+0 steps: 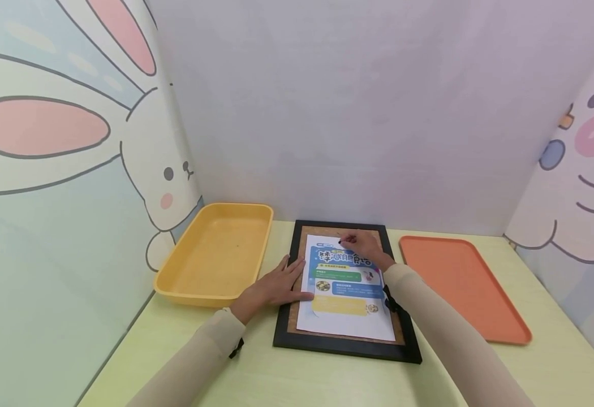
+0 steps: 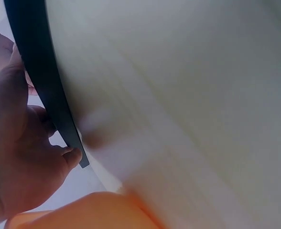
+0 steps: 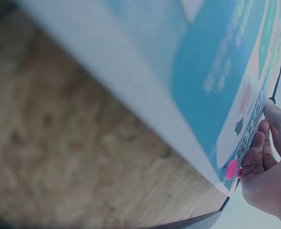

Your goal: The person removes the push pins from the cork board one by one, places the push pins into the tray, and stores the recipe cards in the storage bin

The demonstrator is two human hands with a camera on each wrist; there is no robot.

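Note:
A printed poster (image 1: pixel 345 316) lies on a cork board (image 1: pixel 293 316) with a black frame (image 1: pixel 348 351). My left hand (image 1: pixel 279 284) rests with spread fingers across the frame's left side, the thumb reaching the poster's edge. The left wrist view shows that hand (image 2: pixel 28 143) against the black frame edge (image 2: pixel 45 67). Near the poster's top, my right hand (image 1: pixel 364 244) pinches a small dark pushpin-like piece (image 3: pixel 272 99), its exact kind unclear. A round pink spot (image 3: pixel 232 169) shows near the poster's edge; whether it is printed or a separate piece I cannot tell.
On the left stands a yellow plastic tray (image 1: pixel 210 299) with raised sides. An orange flat tray (image 1: pixel 460 282) lies right of the board. Behind the table (image 1: pixel 256 373) rises a pale wall, with cartoon-covered panels (image 1: pixel 73 237) at the sides.

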